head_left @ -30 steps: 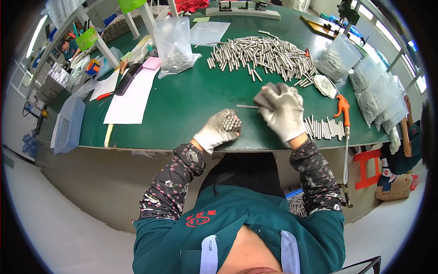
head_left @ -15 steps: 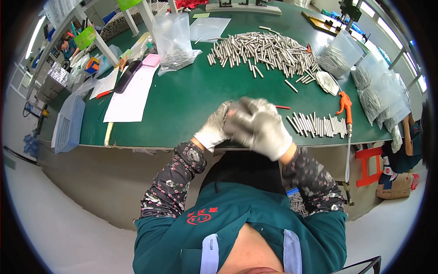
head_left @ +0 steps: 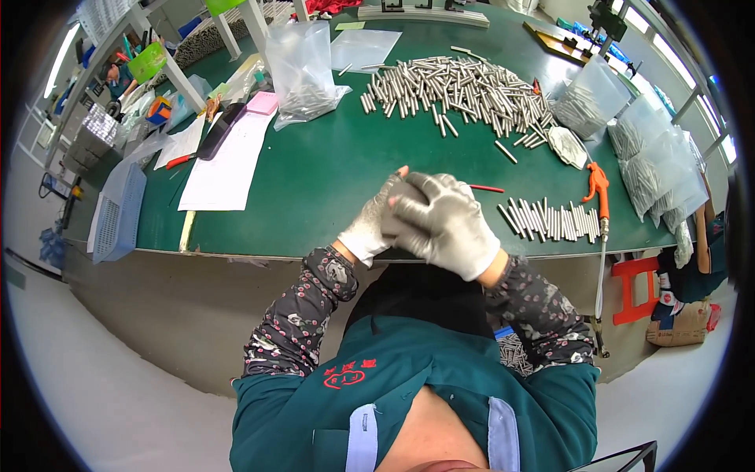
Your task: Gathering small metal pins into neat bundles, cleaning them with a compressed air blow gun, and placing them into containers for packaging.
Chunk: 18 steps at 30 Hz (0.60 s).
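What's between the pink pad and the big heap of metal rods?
In the head view, a clear plastic bag with metal pieces in its lower part sits between the pink pad and the heap of metal rods, nearer the pad.

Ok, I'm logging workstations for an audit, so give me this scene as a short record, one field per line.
Hands: left hand and right hand, both gloved, the right overlapping the left in view; anything between them is hidden
Surface: green table
Beside right hand: slim red stick
Far side: heap of metal pins
Near edge, right: row of metal pins
Tool: orange air gun, by the row's right end
Left side: white paper sheet, blue perforated basket
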Each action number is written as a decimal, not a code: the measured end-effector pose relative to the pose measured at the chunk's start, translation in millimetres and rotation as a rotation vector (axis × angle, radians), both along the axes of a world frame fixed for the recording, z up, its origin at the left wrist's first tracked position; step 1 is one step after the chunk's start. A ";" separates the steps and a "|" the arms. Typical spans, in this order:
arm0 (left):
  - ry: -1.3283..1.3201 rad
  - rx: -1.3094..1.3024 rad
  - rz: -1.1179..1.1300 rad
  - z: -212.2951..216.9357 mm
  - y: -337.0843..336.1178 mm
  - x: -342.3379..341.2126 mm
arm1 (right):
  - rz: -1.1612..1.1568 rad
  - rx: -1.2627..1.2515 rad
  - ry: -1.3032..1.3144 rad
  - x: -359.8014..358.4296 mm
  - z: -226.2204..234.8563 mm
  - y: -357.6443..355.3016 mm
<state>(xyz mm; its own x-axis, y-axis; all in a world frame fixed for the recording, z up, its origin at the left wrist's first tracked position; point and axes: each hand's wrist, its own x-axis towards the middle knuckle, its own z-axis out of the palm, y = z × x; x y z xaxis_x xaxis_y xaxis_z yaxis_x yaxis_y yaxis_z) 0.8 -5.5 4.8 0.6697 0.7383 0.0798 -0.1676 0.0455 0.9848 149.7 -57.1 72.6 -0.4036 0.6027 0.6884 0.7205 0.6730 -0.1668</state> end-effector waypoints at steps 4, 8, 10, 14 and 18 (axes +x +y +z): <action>0.094 0.099 0.051 4.1 4.4 2.6 | -0.447 -0.009 -0.006 31.3 16.6 21.0; 0.120 1.045 0.067 -7.6 22.6 -0.1 | -0.056 -0.028 0.004 3.1 -5.3 7.0; 0.185 0.083 0.080 20.9 -4.9 1.9 | -0.503 -0.003 -0.097 31.4 -3.0 26.1; 0.246 0.139 0.097 20.7 -3.0 -1.3 | -0.422 -0.022 0.016 41.6 -10.5 31.9; 0.269 0.176 0.099 20.1 -4.1 -1.3 | -0.437 -0.079 0.027 39.9 -15.3 25.4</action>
